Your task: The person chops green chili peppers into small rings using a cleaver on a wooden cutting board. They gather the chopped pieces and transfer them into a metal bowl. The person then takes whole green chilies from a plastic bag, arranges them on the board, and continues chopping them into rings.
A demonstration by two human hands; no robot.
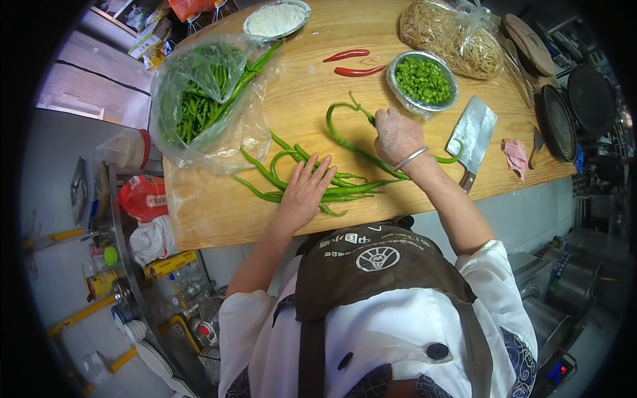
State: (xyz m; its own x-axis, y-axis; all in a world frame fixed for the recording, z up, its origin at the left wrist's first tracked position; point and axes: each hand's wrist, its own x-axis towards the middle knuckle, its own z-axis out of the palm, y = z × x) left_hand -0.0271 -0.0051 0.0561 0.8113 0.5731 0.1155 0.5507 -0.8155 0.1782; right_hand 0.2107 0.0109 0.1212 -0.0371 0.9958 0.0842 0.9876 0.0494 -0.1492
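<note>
My left hand (306, 193) lies flat, fingers apart, over a pile of long green chili peppers (356, 189) near the wooden table's front edge. Further right, my right hand (397, 135) is closed on a green chili (369, 117) by its stem end. A long curved green chili (343, 142) passes below that hand, and a curled pepper end (454, 157) shows right of the wrist. The cleaver (474, 130) rests on the table at the right. Beyond my right hand is a bowl of chopped green pepper (423, 79), with two red chilies (359, 72) to its left.
A plastic bag of green chilies (199, 107) occupies the left side, with a bowl of white powder (276, 20) behind. At the back right sits a bag of dry strands (450, 40). A pink cloth (515, 158) and dark pans (557, 122) are at the right edge.
</note>
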